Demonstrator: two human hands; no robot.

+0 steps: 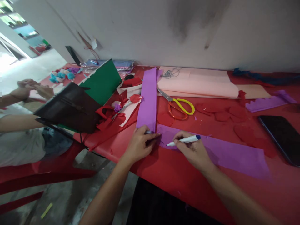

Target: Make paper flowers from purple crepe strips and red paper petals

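My right hand grips a white marker with a blue end, its tip at the left end of a purple paper strip. A short dark curved line shows on the strip near the tip. My left hand presses on that same end, index finger stretched out across it. Between its fingers sits a small grey cap-like piece, partly hidden. A second purple strip runs away from me beyond my left hand. Scissors with yellow and orange handles lie open beside it.
Pink folded paper lies by the wall, tangled thread on it. Red paper pieces and a phone are at right. Left are scraps, a dark brown case, a green board and another person's hands.
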